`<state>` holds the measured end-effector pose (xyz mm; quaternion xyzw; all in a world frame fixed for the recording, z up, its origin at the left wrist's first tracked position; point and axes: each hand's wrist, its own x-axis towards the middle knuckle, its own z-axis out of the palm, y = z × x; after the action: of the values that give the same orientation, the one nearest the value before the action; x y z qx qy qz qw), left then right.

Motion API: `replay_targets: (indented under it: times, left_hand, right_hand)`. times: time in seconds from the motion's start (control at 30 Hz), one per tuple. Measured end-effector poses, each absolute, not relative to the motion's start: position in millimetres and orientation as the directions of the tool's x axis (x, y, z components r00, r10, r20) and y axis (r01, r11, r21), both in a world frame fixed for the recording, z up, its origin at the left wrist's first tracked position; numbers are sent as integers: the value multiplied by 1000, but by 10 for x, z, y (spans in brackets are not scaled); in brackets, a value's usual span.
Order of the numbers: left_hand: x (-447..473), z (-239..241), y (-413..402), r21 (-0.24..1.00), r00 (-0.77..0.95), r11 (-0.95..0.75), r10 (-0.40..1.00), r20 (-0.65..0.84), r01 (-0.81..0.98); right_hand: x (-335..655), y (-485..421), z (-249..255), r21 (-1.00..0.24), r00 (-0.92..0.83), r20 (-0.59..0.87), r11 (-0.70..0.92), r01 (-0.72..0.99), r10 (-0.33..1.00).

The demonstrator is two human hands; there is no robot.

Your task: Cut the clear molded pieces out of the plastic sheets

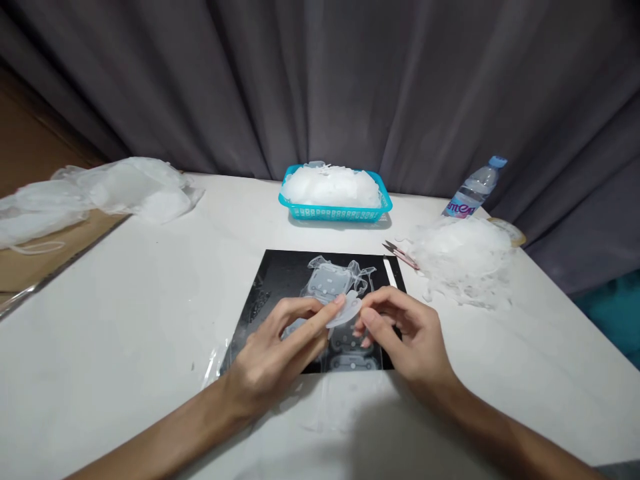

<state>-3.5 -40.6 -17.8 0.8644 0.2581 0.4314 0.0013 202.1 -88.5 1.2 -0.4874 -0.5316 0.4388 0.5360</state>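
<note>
Dark grey curtains (pixel 320 80) hang in folds behind the white table (pixel 165 287) on my feed. Closest to me, the left hand (pixel 285 343) has its fingers clamped on a thin translucent piece (pixel 346 312), index fingertip resting on its upper face. From the other side, the right hand (pixel 413 330) brings thumb and index tip close together at the piece's right edge; from where I sit I cannot tell whether they pinch it. I see the piece held above a black mat (pixel 280 280), in front of clear film (pixel 327 279) marked with pale, rounded shapes. Along the mat's right side lies a narrow white strip (pixel 390 272). Just beyond that corner I make out small pink-handled snips (pixel 400 255), their blades apart, the handles reaching a loose heap of clear scraps (pixel 463 260). Behind the heap stand a tilted-looking water bottle (pixel 475 190) and, partly hidden, a roll of tape (pixel 507 232). Farther back, past the mat, a turquoise basket (pixel 325 213) carries a mound of whitish pieces (pixel 333 187). Off to my left, crumpled plastic bags (pixel 135 187) spread across the table and onto brown cardboard (pixel 65 250)
</note>
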Motion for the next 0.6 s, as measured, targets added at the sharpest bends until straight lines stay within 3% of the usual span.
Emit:
replay_targets:
  times: [0.3,0.5,0.6]
  left_hand:
    - [-22,-204,-404,213,557,-903,401,727,372]
    - [-6,-148,-372,590,571,-792,560,601,156]
    - [-24,-110,-332,615,562,-750,626,540,244]
  right_hand:
    - [1947,-926,30,-980,88,183,175,92,979]
    - [2011,-880,35,-892,34,352,324,314,935]
    - [2026,-893,62,-768,-43,485,449,457,873]
